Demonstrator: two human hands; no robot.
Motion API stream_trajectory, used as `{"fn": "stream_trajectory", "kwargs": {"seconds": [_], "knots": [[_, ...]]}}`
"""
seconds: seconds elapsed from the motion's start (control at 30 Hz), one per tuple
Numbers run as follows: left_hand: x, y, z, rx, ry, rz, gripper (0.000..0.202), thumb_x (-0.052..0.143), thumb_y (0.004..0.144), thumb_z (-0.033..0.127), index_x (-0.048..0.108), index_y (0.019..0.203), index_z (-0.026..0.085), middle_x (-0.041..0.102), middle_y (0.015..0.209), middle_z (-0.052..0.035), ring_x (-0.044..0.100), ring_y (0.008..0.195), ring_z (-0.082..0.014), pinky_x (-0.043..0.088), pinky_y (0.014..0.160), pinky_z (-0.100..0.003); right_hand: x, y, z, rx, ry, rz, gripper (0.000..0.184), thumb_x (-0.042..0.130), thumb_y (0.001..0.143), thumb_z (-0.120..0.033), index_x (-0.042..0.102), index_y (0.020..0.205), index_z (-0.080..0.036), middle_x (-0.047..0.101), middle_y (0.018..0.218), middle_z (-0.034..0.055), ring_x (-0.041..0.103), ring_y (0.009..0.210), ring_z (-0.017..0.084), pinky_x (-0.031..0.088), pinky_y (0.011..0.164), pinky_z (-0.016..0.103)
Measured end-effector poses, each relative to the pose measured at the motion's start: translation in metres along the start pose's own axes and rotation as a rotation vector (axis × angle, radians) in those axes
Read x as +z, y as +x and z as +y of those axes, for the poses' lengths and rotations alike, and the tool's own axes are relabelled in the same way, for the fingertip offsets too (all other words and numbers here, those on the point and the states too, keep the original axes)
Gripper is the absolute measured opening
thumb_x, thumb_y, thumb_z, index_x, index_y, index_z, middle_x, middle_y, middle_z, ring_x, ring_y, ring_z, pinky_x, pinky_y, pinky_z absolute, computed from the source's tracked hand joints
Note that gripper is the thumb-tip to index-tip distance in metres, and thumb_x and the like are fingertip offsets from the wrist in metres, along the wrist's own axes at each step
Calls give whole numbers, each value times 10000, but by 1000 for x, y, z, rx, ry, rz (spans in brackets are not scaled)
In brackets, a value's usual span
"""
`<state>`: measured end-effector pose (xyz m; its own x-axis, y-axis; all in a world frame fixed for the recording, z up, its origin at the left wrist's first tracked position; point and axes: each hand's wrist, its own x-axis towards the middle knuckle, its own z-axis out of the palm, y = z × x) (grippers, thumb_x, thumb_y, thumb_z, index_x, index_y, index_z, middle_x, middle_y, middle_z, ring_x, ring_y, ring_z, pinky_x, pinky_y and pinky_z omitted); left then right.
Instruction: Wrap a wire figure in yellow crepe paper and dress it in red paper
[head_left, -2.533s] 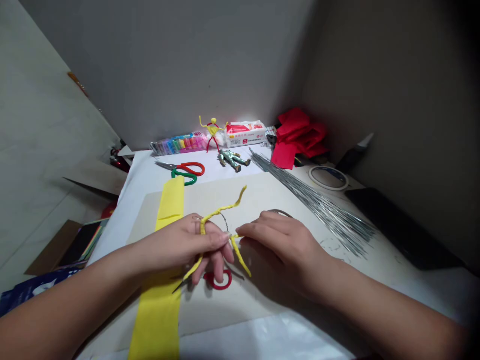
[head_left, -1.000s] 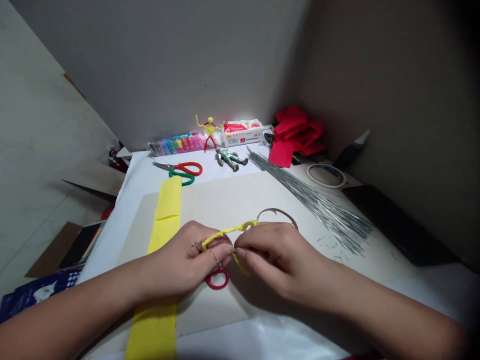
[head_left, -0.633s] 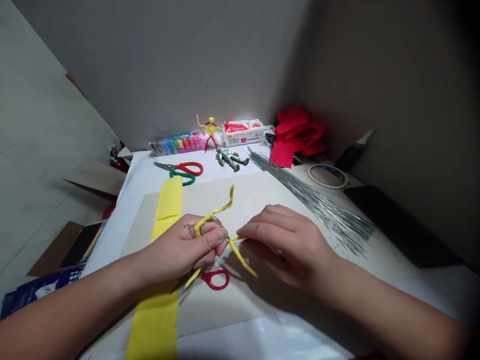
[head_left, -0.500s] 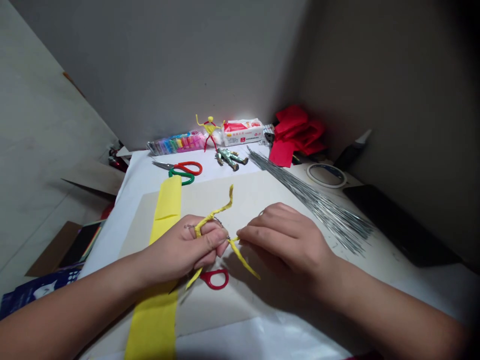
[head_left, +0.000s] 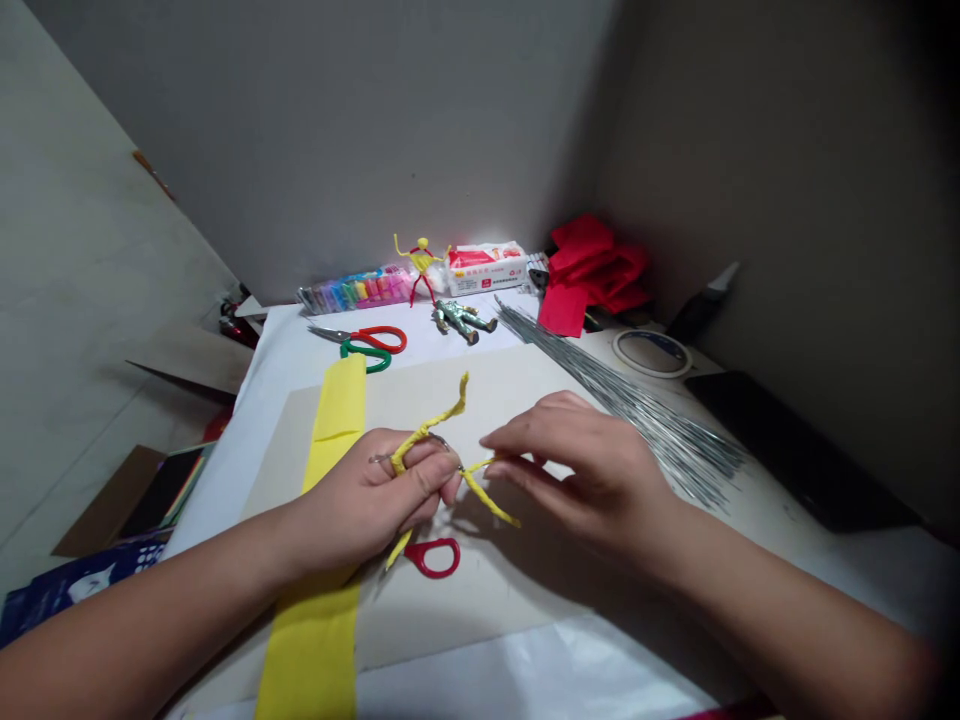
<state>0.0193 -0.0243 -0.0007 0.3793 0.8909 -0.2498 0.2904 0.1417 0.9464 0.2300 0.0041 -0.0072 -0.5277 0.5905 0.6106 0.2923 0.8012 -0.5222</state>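
Tabletop (head_left: 274, 350) under white covering, pushed into a wall corner. On it a pale grey board (head_left: 525, 395), taking up most of the middle. Long yellow strip (head_left: 307, 650) over the board's left part, running under the left forearm to the near edge. Black flat slab (head_left: 802, 450) far right. Bundle of silvery wires (head_left: 622, 400) laid slantwise between slab and board, near ends fanned. Two hands above the board, facing each other. Left hand (head_left: 397, 480) closed, thumb pressed against curled fingers, gripping the yellow-wrapped wire frame (head_left: 420, 433) at its middle. Right hand (head_left: 592, 460) partly open, thumb and forefinger slightly parted at the end of one short yellow limb; cannot tell whether they touch it. Frame itself hangs clear of the board: one bent limb rises above the left fist, one drops below it, two fork toward the right hand; bare twisted wire shows between wrappings. At the back, crumpled red material (head_left: 600, 270), then a tray of coloured pieces (head_left: 360, 290) and a red-and-white packet (head_left: 487, 282). Scissors (head_left: 367, 332), one handle orange-red, one green, just beyond the strip. White-edged tape roll (head_left: 651, 374) right of the wires. Small yellow-and-red figure (head_left: 423, 258) upright before the packet; silvery-green figure (head_left: 459, 318) lying nearby. Smallest: a red loop handle (head_left: 417, 554) just below the left hand, its remainder hidden.
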Motion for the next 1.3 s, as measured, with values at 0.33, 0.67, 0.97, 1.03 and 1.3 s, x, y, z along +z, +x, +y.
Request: {"fn": "stream_trajectory", "kwargs": {"seconds": [0.33, 0.67, 0.97, 1.03, 1.3], "knots": [[-10, 1, 10, 180, 314, 185, 237, 569, 813, 305, 549, 625, 161, 485, 554, 32, 433, 533, -90, 362, 519, -205, -10, 7, -4, 233, 135, 23, 95, 630, 796, -118, 681, 747, -181, 667, 688, 12, 595, 636, 123, 455, 644, 246], [-11, 2, 14, 10, 133, 104, 237, 601, 802, 397, 671, 733, 182, 682, 773, -33, 629, 767, -182, 478, 723, -271, 6, 5, -5, 275, 214, 55, 75, 655, 780, -118, 691, 777, -184, 699, 732, 11, 619, 676, 129, 461, 675, 257], [-12, 3, 12, -137, -83, 109, 268, 638, 770, 436, 735, 712, 194, 733, 749, -42, 649, 770, -181, 487, 766, -257, 11, -1, -2, 30, -20, 124, 207, 626, 795, -126, 682, 987, -181, 626, 959, 80, 543, 915, 198, 430, 809, 359], [-10, 4, 12, -157, -111, 59, 261, 639, 772, 425, 733, 711, 190, 732, 730, -38, 645, 747, -170, 484, 753, -247, 12, -2, -3, -53, -92, 113, 184, 617, 805, -143, 683, 968, -197, 639, 955, 69, 525, 888, 201, 402, 803, 385], [0, 7, 5, -153, -224, 2, 387, 554, 814, 467, 722, 692, 140, 707, 700, -89, 608, 637, -176, 472, 670, -292, 14, -3, -5, -49, -167, 102, 45, 628, 824, -198, 650, 863, -207, 675, 876, 32, 509, 811, 177, 343, 803, 391]]}}
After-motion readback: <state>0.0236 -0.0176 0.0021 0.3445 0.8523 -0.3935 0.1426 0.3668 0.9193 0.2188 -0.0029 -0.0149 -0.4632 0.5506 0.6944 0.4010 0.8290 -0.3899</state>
